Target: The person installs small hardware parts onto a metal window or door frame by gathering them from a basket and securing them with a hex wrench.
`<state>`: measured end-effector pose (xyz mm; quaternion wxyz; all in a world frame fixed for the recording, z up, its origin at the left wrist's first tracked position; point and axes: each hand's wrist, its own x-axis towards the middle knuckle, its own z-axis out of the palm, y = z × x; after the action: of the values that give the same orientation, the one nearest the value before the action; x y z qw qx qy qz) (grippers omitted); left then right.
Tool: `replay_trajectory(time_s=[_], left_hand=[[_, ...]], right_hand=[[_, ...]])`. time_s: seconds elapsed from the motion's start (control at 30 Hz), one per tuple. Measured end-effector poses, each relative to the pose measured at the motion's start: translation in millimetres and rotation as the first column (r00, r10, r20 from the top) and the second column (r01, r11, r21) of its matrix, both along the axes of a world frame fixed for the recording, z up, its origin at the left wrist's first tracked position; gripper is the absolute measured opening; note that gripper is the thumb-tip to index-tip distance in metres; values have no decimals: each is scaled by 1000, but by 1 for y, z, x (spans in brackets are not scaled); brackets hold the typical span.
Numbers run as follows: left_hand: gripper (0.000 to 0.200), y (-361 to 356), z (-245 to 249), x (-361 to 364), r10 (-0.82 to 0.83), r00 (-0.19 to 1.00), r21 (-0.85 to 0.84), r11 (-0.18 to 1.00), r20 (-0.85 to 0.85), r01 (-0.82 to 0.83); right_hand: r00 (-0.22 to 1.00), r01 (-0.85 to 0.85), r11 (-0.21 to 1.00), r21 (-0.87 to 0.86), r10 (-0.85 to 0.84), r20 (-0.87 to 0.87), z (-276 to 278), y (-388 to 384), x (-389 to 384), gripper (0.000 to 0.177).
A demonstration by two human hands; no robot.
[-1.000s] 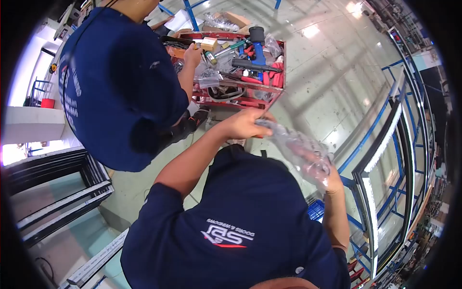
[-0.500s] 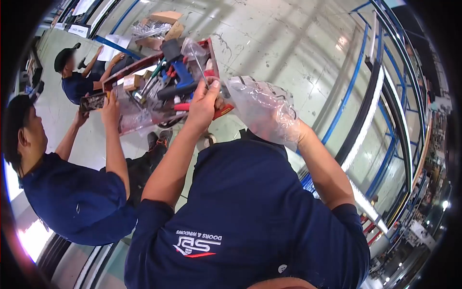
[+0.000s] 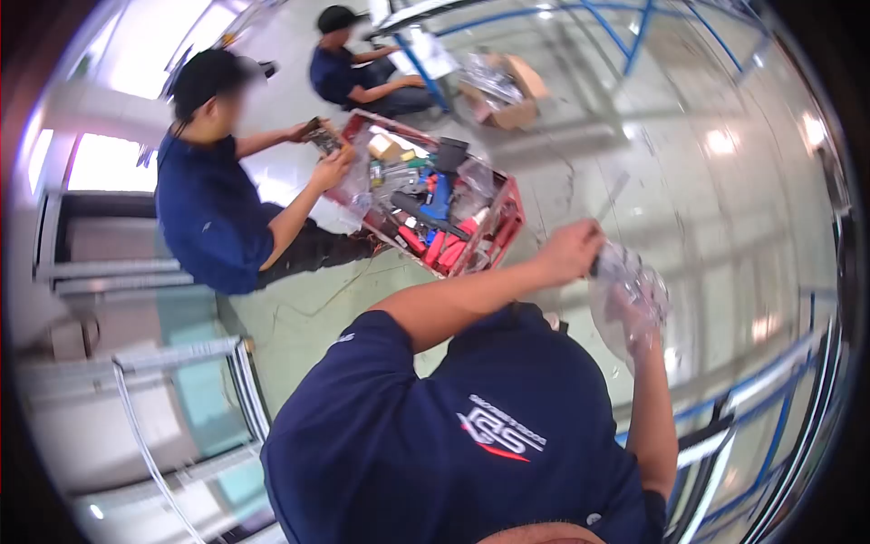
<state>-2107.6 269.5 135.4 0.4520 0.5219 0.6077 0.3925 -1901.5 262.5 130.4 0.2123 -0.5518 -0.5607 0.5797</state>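
My left hand (image 3: 573, 251) is closed on a thin metal-shafted tool (image 3: 616, 195), which looks like a screwdriver. Its shaft points up and away, and my fingers cover the other end. Right beside it, my right hand (image 3: 636, 319) grips a clear plastic bag (image 3: 625, 272); the crumpled film wraps over the fingers. The bag's upper edge reaches the fingertips of my left hand. Both hands are raised in front of me, to the right of a red toolbox (image 3: 515, 204).
Tools fill the toolbox, including a blue power tool (image 3: 437, 195). At left a co-worker (image 3: 217, 199) holds a small box (image 3: 324, 138). Another person (image 3: 349, 72) sits farther back near a cardboard box (image 3: 521, 109). Blue metal racks (image 3: 770, 390) stand at right.
My view has turned, so the toolbox and co-workers sit farther right in it. My hands have moved right, away from the toolbox, and closer together, still holding the tool and bag.
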Motion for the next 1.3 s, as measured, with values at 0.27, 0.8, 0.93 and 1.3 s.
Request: replay_trajectory(time_s=[0.27,0.8,0.93,1.3], left_hand=[[22,82,6,64,157,976,4,987,148,-160],[25,417,17,253,-430,753,-198,789,498,582],[22,473,-28,311,-596,782,148,803,181,578],[15,704,11,450,-449,852,-184,844,269,504]], right_hand=[[992,85,993,84,-76,-97,11,107,36,23],[794,584,812,9,-568,-215,7,331,222,36],[660,722,692,-21,-697,-281,7,369,255,32],[703,563,826,34,-457,-545,-25,610,407,79]])
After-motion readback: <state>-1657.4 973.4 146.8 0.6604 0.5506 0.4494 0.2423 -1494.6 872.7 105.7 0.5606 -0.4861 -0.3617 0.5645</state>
